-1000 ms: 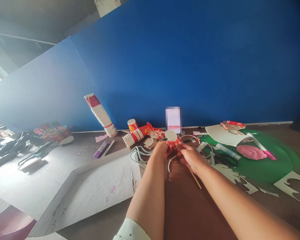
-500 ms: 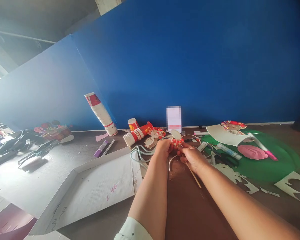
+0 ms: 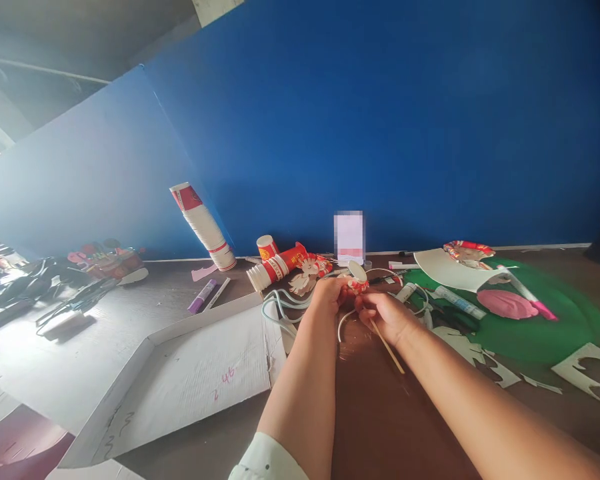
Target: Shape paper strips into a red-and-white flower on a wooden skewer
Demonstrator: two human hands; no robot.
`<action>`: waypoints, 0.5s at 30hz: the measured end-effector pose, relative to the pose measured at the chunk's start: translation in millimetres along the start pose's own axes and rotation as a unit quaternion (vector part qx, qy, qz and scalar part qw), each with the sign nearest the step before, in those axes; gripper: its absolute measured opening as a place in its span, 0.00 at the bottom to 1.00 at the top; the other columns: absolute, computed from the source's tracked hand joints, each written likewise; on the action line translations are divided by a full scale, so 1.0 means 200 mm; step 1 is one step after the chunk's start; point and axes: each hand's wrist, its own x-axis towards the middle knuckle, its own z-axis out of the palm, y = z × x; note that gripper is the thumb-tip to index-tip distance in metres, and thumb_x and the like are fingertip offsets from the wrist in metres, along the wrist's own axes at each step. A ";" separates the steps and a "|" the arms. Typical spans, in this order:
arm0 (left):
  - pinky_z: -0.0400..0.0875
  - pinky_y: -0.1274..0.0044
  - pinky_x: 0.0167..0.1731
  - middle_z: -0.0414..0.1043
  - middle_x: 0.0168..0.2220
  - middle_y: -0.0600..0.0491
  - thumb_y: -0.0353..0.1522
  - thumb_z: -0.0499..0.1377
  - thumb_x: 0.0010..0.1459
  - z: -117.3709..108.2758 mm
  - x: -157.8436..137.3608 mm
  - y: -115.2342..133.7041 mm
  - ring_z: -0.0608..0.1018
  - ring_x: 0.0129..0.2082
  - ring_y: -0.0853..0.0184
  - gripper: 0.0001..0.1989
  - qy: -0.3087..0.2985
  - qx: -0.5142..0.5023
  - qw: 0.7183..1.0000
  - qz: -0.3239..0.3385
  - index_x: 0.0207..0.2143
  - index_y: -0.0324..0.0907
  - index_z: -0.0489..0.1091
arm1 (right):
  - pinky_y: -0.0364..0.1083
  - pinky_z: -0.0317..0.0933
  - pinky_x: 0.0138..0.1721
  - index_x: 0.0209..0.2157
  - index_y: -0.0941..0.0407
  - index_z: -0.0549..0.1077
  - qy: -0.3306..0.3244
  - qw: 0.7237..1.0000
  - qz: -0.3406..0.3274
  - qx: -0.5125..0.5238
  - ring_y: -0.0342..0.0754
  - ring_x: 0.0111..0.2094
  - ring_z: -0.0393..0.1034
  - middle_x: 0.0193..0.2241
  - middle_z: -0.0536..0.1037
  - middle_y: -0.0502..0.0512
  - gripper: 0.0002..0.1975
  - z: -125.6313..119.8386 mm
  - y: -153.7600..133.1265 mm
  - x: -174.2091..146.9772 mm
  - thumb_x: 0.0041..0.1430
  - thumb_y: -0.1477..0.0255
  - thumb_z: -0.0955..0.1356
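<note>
My left hand (image 3: pixel 332 292) is closed on a small cut paper cup (image 3: pixel 358 286), red and white, whose white round base (image 3: pixel 357 271) tilts upward. Just right of it, my right hand (image 3: pixel 386 316) is closed around a thin wooden stick (image 3: pixel 391 351) that slants down toward me. The stick's upper end is hidden by the fingers. My right fingertips are close under the cup; whether they touch it I cannot tell. Behind the left hand lie a cut paper cup with spread strips (image 3: pixel 306 275) and pale blue cords (image 3: pixel 283 305).
A white cardboard tray (image 3: pixel 190 373) lies left of my arms. Behind it are a purple marker (image 3: pixel 203 297), a leaning cup stack (image 3: pixel 205 230) and a fallen stack (image 3: pixel 275 268). To the right, a green sheet (image 3: pixel 575 320) holds a glue stick (image 3: pixel 460 303), a pink oval (image 3: pixel 507 304) and paper scraps.
The cut cup has shifted slightly right and its round base has tipped over more. My right hand has moved a little right and down with the stick.
</note>
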 end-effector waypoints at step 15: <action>0.61 0.87 0.14 0.68 0.17 0.53 0.22 0.63 0.47 -0.01 0.00 -0.01 0.68 0.15 0.77 0.06 -0.018 -0.008 1.000 -0.013 0.21 0.34 0.69 | 0.30 0.45 0.08 0.29 0.59 0.69 -0.022 1.000 0.009 0.007 0.35 0.17 0.63 0.22 0.72 0.51 0.14 0.00 -0.01 -0.01 0.44 0.90 0.62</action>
